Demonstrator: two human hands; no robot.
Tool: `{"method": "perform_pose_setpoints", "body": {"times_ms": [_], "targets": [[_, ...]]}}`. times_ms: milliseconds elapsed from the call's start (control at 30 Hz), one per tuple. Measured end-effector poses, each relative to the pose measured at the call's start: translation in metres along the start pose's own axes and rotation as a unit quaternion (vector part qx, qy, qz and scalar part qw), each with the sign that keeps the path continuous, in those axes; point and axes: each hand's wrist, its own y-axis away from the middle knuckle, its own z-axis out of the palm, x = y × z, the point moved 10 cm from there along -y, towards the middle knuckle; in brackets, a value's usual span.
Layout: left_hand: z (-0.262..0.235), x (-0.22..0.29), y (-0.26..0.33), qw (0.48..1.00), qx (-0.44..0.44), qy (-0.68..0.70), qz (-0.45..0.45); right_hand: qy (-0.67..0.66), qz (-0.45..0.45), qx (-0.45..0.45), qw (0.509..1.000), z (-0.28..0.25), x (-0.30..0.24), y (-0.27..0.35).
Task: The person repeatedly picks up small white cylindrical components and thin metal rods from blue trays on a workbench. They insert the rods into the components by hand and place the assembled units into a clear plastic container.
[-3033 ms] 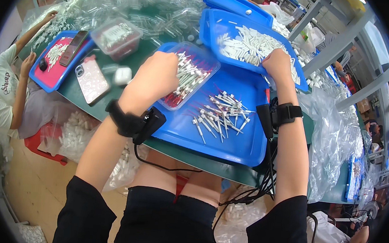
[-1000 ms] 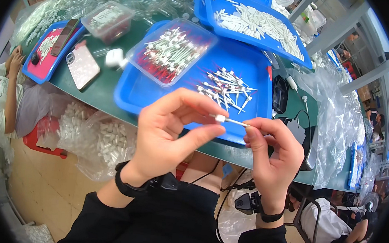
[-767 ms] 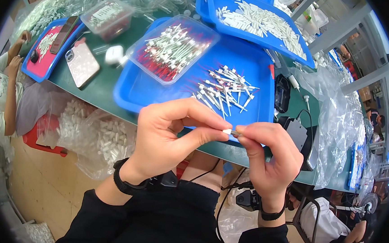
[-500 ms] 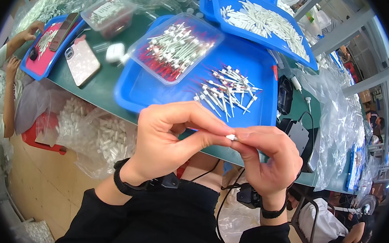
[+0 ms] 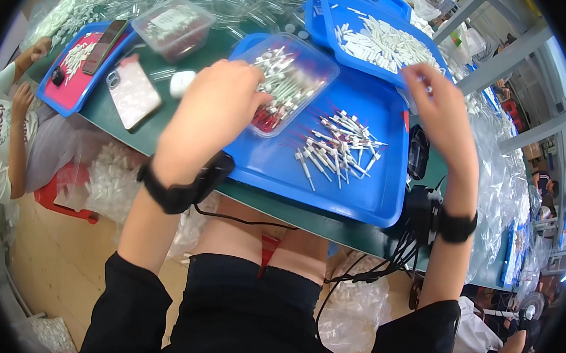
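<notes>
My left hand point(image 5: 219, 103) is at the clear plastic tub point(image 5: 312, 90) of white pieces with red wires point(image 5: 283, 68). Its fingers bend over the tub's near left side; the back of the hand hides most of them, and whether it holds a piece I cannot make out. My right hand point(image 5: 438, 102), slightly blurred, hovers at the near right corner of the upper blue tray point(image 5: 326, 32) of short white tubes point(image 5: 384, 46). Its fingers are bent and apart, with nothing visible between them. A loose pile of wired white pieces point(image 5: 341, 144) lies in the lower blue tray point(image 5: 263, 175).
Left of the tub are a white case point(image 5: 182, 83), a phone point(image 5: 132, 92) and another clear tub point(image 5: 174, 28). Across the table's left end, a person works at a blue tray with a pink lining point(image 5: 65, 96). Black cables point(image 5: 410, 231) hang near my right forearm.
My hands, earlier together pinching a small white piece in front of the lower tray, have parted. The left went up to the clear tub, the right up to the tube tray.
</notes>
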Motion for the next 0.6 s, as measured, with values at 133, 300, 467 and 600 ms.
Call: {"method": "perform_pose_setpoints", "body": {"times_ms": [133,300,467,600], "targets": [[0.013,-0.004,-0.017,0.999,0.001,0.028,-0.045,0.14,0.081,0.061,0.985,0.003,0.104,-0.052],[0.018,-0.028,-0.02,0.992,0.006,0.04,-0.12,0.17,0.158,-0.058,0.971,0.041,0.123,-0.07],[0.015,-0.03,-0.02,0.988,0.016,0.063,-0.142,0.204,0.129,0.03,0.97,0.035,0.128,-0.079],[-0.019,-0.025,-0.009,0.973,0.127,0.159,-0.112,0.121,0.124,-0.004,0.985,0.042,0.114,-0.078]]}}
